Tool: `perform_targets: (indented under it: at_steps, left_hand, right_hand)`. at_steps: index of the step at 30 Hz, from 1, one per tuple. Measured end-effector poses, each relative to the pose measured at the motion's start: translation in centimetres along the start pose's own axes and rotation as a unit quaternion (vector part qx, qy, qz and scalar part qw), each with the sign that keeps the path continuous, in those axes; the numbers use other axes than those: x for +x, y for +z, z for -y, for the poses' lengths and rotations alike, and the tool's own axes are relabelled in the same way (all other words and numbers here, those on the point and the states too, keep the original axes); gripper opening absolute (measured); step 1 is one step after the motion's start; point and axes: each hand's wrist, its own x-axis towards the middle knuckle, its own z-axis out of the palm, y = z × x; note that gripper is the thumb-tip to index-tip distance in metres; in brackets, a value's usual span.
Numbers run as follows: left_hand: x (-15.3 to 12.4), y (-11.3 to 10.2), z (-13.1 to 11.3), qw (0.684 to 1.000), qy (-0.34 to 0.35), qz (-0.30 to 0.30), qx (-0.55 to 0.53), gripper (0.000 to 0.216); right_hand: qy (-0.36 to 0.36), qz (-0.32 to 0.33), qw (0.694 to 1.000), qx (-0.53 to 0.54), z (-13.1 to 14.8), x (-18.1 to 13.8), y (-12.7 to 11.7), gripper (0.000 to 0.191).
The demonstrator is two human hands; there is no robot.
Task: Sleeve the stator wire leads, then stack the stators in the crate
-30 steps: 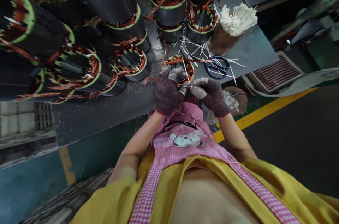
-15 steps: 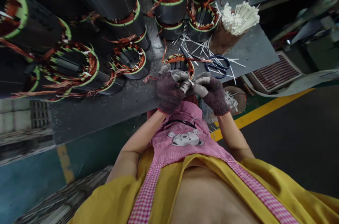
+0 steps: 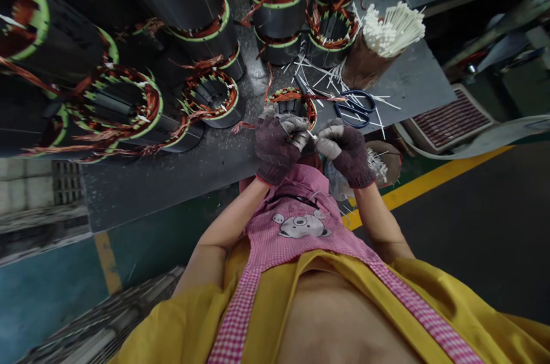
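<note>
On the grey workbench point(image 3: 172, 180), gloved left hand point(image 3: 275, 149) and right hand point(image 3: 348, 152) pinch one white sleeve point(image 3: 312, 134) beside a stator point(image 3: 294, 103); no readable writing.

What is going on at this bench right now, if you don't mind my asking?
A person in knit gloves works on a small stator wound with copper wire at the edge of the table. The left hand and right hand meet at its near rim, pinching a thin white sleeve between them. Blue-handled scissors and a cup of white sleeves sit alongside; more stators crowd the table.
</note>
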Motion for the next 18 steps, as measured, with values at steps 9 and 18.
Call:
perform_targets:
  at_steps: [9, 18]
  left_hand:
    - [0.2, -1.1, 1.0, 0.997, 0.054, 0.036, -0.044, 0.012]
    - [0.5, -0.1, -0.4, 0.999, 0.005, 0.024, 0.026, 0.008]
  right_hand:
    - [0.042, 0.03, 0.996, -0.075, -1.2, 1.3, -0.1, 0.023]
    - [-0.091, 0.001, 0.97, -0.223, 2.3, 1.2, -0.1, 0.025]
